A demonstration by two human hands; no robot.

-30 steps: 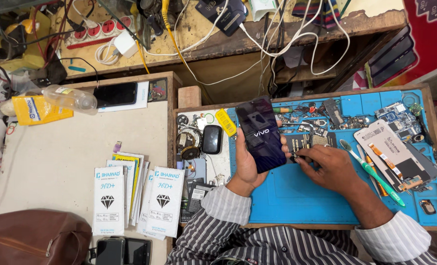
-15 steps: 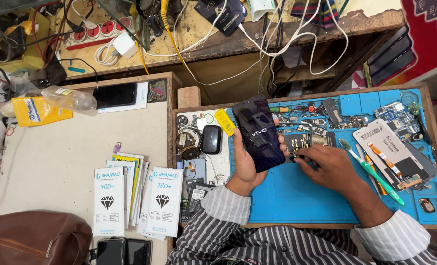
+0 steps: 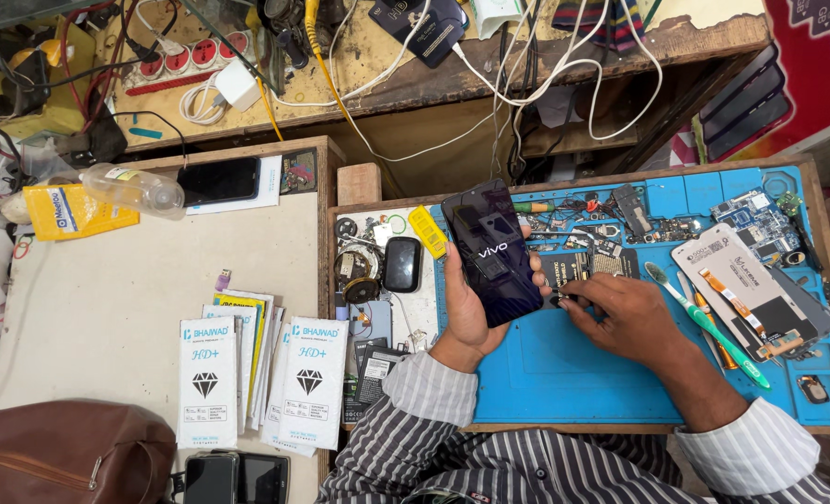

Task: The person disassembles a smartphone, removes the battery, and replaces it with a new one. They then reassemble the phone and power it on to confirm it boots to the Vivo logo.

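Little has shifted: left hand (image 3: 466, 313) still grips the dark phone (image 3: 491, 252) upright, while right hand (image 3: 620, 313) pinches a small part (image 3: 567, 300) on the blue mat (image 3: 564, 373).

A: Furniture? Light?
B: Pale wooden surface (image 3: 107, 308) on left w/ raised rim; worn wooden shelf (image 3: 564, 65) at back, red panel (image 3: 807, 56) top right. Even, bright light.
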